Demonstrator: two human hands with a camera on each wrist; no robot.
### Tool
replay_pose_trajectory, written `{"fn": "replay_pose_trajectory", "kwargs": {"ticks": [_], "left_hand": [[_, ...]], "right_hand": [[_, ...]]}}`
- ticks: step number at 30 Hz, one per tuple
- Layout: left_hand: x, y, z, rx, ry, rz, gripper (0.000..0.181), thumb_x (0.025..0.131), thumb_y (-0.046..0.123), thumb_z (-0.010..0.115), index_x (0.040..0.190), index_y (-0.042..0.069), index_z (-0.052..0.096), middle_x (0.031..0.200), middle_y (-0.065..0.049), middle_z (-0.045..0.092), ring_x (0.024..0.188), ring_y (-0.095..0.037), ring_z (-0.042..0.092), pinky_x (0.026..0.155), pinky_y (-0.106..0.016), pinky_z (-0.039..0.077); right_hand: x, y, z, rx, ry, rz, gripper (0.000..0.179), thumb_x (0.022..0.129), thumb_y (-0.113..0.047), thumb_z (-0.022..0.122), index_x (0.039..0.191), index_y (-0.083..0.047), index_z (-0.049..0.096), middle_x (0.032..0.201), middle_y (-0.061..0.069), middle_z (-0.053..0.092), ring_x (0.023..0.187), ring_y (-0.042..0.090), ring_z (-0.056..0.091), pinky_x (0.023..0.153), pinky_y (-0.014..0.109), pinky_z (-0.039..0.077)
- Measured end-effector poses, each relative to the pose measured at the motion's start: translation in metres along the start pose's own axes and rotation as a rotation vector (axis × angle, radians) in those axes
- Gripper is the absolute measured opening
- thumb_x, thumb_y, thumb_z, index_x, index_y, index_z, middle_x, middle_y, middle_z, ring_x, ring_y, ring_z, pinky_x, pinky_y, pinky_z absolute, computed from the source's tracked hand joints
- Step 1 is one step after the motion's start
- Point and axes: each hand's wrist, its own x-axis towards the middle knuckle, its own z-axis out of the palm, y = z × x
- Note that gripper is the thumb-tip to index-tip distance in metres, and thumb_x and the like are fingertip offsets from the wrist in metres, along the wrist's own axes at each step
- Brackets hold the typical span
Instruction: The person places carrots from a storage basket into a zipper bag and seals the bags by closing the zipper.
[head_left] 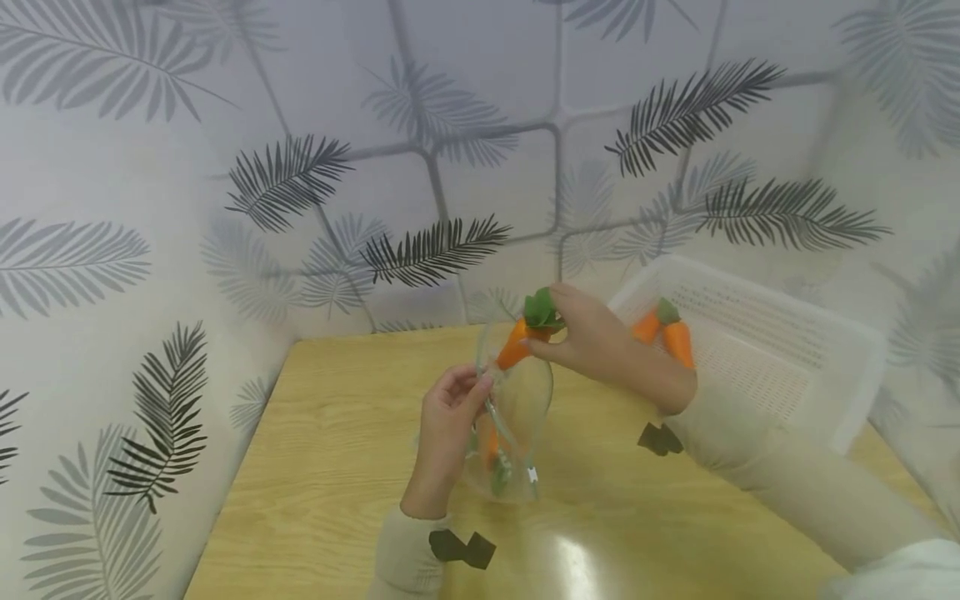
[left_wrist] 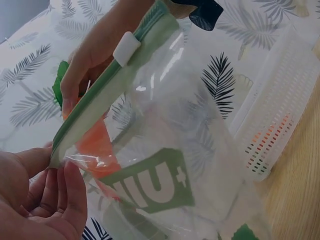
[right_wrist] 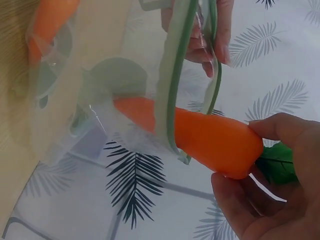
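My left hand (head_left: pixel 450 417) pinches the edge of a clear zip bag (left_wrist: pixel 200 150) with a green zip strip and a white slider (left_wrist: pixel 127 49). The bag's mouth is spread apart. With thumb and fingers, my right hand (head_left: pixel 588 337) grips a toy-like orange carrot (right_wrist: pixel 215 142) at its thick end, near the green leafy top (right_wrist: pixel 277 162). Its pointed tip is inside the bag's mouth, the thick end outside. Another carrot (right_wrist: pixel 52 20) lies low inside the bag, partly seen through the plastic.
A white perforated basket (head_left: pixel 780 350) stands on the right of the wooden table (head_left: pixel 322 433), with carrots (head_left: pixel 678 342) in it, partly behind my right forearm. A wall with a leaf pattern (head_left: pixel 435 250) rises behind the table.
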Motion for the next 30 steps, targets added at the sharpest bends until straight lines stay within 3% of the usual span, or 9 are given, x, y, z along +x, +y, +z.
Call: {"fn": "replay_pose_trajectory", "kwargs": {"ticks": [8, 11, 17, 23, 27, 30], "left_hand": [[-0.005, 0.023, 0.009, 0.003, -0.001, -0.040, 0.026, 0.092, 0.006, 0.057, 0.113, -0.009, 0.051, 0.091, -0.004, 0.058, 0.082, -0.013, 0.058, 0.089, -0.047, 0.048], [-0.005, 0.023, 0.010, 0.000, -0.001, -0.039, 0.027, 0.092, 0.006, 0.057, 0.113, -0.009, 0.051, 0.091, -0.004, 0.058, 0.082, -0.013, 0.058, 0.088, -0.046, 0.048], [-0.006, 0.024, 0.010, -0.003, -0.006, -0.025, 0.028, 0.093, 0.006, 0.057, 0.113, -0.011, 0.049, 0.092, -0.004, 0.058, 0.081, -0.013, 0.058, 0.084, -0.032, 0.052], [-0.007, 0.024, 0.011, 0.000, 0.003, -0.040, 0.028, 0.093, 0.007, 0.057, 0.114, -0.010, 0.049, 0.093, -0.003, 0.058, 0.081, -0.013, 0.058, 0.088, -0.040, 0.050], [-0.005, 0.020, 0.009, -0.010, 0.009, -0.044, 0.027, 0.092, 0.006, 0.057, 0.113, -0.009, 0.050, 0.096, -0.011, 0.057, 0.083, -0.015, 0.058, 0.089, -0.043, 0.049], [-0.003, 0.013, 0.007, -0.032, 0.017, -0.041, 0.026, 0.092, 0.008, 0.058, 0.112, -0.007, 0.052, 0.102, -0.020, 0.056, 0.084, -0.017, 0.058, 0.087, -0.039, 0.050]], "right_hand": [[-0.002, -0.004, -0.009, 0.057, -0.070, 0.018, 0.023, 0.079, -0.018, 0.072, 0.092, -0.011, 0.054, 0.087, -0.003, 0.056, 0.075, 0.009, 0.055, 0.068, 0.023, 0.050], [-0.005, -0.006, -0.008, 0.054, -0.079, 0.035, 0.023, 0.079, -0.019, 0.072, 0.092, -0.012, 0.054, 0.087, -0.003, 0.056, 0.075, 0.008, 0.055, 0.069, 0.023, 0.050], [-0.007, -0.008, -0.006, 0.044, -0.074, 0.010, 0.023, 0.078, -0.020, 0.072, 0.091, -0.013, 0.054, 0.086, -0.004, 0.055, 0.075, 0.007, 0.055, 0.069, 0.025, 0.052], [-0.009, -0.008, -0.004, 0.036, -0.075, 0.013, 0.023, 0.078, -0.020, 0.072, 0.093, -0.012, 0.055, 0.087, -0.005, 0.055, 0.074, 0.006, 0.054, 0.066, 0.022, 0.050], [-0.011, -0.011, -0.006, 0.047, -0.083, 0.040, 0.025, 0.078, -0.021, 0.072, 0.094, -0.013, 0.055, 0.086, -0.005, 0.056, 0.074, 0.007, 0.055, 0.066, 0.023, 0.050], [-0.012, -0.013, -0.005, 0.061, -0.102, 0.042, 0.024, 0.078, -0.021, 0.071, 0.094, -0.014, 0.055, 0.086, -0.004, 0.056, 0.075, 0.008, 0.055, 0.067, 0.024, 0.051]]}}
